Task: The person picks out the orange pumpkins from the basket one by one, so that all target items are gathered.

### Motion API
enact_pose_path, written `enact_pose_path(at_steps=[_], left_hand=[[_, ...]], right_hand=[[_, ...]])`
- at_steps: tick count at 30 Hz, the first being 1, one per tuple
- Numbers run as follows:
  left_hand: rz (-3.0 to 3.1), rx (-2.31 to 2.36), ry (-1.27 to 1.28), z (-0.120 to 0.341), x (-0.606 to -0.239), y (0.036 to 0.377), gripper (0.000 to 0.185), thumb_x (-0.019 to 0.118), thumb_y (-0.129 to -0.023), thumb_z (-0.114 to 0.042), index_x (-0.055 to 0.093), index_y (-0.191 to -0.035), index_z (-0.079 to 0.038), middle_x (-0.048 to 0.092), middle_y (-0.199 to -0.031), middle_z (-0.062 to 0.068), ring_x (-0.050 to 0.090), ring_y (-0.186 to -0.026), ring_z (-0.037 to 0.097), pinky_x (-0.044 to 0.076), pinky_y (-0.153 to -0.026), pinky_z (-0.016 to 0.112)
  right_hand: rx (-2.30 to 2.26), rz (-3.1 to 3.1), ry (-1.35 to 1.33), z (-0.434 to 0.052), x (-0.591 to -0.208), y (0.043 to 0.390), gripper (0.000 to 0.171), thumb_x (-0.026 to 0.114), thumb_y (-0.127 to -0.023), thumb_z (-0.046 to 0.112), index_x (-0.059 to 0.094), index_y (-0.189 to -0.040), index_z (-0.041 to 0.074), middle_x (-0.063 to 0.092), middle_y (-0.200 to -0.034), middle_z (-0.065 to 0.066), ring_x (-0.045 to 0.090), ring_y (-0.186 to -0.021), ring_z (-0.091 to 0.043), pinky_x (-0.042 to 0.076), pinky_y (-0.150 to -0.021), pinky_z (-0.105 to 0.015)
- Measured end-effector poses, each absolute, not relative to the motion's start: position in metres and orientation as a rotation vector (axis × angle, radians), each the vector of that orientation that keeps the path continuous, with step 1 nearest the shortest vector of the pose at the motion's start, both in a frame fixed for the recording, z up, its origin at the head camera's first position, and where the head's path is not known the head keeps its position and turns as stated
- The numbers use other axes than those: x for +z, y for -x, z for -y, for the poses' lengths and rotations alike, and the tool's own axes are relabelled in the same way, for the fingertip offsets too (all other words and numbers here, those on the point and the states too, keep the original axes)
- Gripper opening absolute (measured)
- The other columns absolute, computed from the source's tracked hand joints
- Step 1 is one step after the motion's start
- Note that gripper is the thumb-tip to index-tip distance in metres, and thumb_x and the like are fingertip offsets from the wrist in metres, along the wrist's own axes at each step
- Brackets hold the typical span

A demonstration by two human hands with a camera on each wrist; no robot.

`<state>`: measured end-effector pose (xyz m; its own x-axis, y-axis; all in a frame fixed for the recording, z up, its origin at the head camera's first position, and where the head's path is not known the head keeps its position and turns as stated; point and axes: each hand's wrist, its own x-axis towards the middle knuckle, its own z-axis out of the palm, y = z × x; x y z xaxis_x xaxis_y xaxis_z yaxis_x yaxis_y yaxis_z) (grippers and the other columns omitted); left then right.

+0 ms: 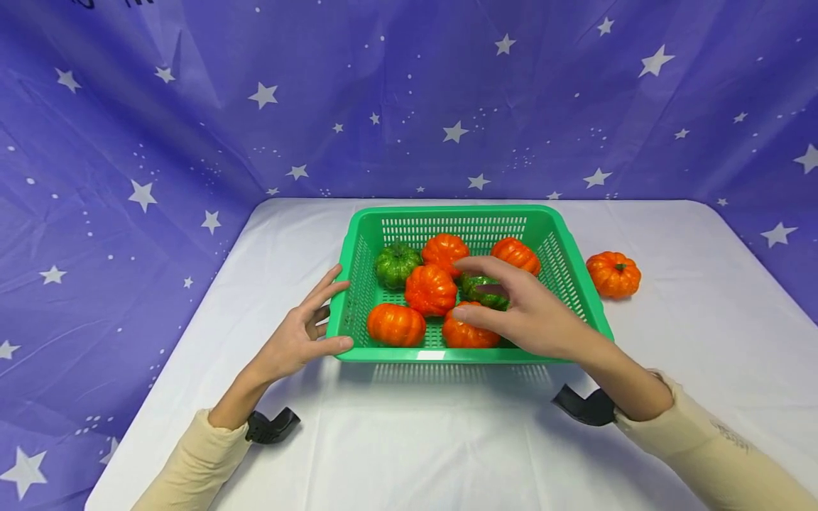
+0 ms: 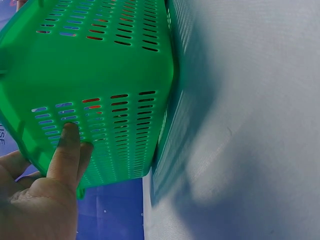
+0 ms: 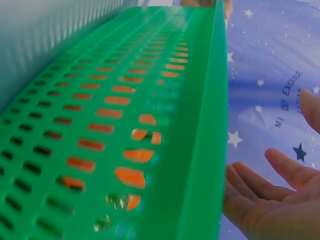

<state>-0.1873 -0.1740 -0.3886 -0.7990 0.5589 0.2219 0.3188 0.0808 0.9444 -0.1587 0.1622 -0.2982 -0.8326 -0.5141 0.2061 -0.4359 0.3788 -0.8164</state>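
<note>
A green plastic basket (image 1: 447, 355) with slotted walls holds several orange pumpkins (image 1: 431, 291) and green ones (image 1: 397, 265), all small. My left hand (image 1: 295, 333) holds the basket's left rim near the front corner, thumb on the corner; in the left wrist view some fingers (image 2: 65, 155) lie against the outer wall. Above the right half of the basket is my right hand (image 1: 533, 312), thumb and forefinger spread apart, nothing between them. It partly covers a green pumpkin (image 1: 482, 289) and an orange pumpkin (image 1: 469, 330). The right wrist view shows this hand (image 3: 280, 200) beyond the rim.
One more orange pumpkin (image 1: 613, 275) lies on the white tablecloth (image 1: 409, 433), to the right of the basket. A purple star-printed curtain (image 1: 409, 99) hangs behind the table and at both sides.
</note>
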Motion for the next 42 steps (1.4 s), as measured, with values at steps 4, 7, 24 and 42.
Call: enact_pose_path(at_steps=[4,7,24,42], left_hand=[[-2.14,1.811,-0.889,0.173,-0.389,0.187,0.077,0.068,-0.081,-0.002,0.024,-0.144,-0.003,-0.001,-0.153,-0.005,0.024,-0.131,0.035,0.037,-0.096,0.03],[-2.124,1.829,-0.887,0.173,-0.389,0.187,0.077,0.068,-0.08,-0.001,0.024,-0.144,-0.003,-0.001,-0.153,-0.005,0.025,-0.13,0.034,0.038,-0.095,0.03],[-2.072,1.869,-0.889,0.172,-0.39,0.187,0.078,0.068,-0.08,0.001,0.023,-0.144,-0.002,-0.003,-0.153,-0.005,0.03,-0.128,0.037,0.041,-0.093,0.033],[-2.064,1.874,-0.892,0.172,-0.39,0.187,0.078,0.067,-0.08,0.002,0.022,-0.144,-0.001,-0.003,-0.153,-0.004,0.031,-0.128,0.034,0.042,-0.092,0.032]], right_hand=[[-1.426,-2.54,0.863,-0.153,-0.302,0.158,0.053,0.066,-0.084,0.034,0.047,-0.131,0.017,0.048,-0.127,0.007,0.048,-0.112,-0.01,0.042,-0.093,-0.033],[-1.388,-2.551,0.859,-0.145,-0.307,0.159,0.055,0.066,-0.083,0.039,0.047,-0.131,0.019,0.047,-0.127,0.009,0.047,-0.113,-0.012,0.041,-0.093,-0.037],[-1.2,-2.548,0.996,-0.105,-0.335,0.164,0.059,0.061,-0.084,0.047,0.049,-0.13,0.011,0.05,-0.127,0.002,0.047,-0.113,-0.014,0.042,-0.09,-0.037],[-0.913,-2.582,0.949,-0.085,-0.341,0.183,0.058,0.048,-0.091,0.049,0.044,-0.135,0.011,0.046,-0.133,0.0,0.043,-0.119,-0.013,0.038,-0.095,-0.033]])
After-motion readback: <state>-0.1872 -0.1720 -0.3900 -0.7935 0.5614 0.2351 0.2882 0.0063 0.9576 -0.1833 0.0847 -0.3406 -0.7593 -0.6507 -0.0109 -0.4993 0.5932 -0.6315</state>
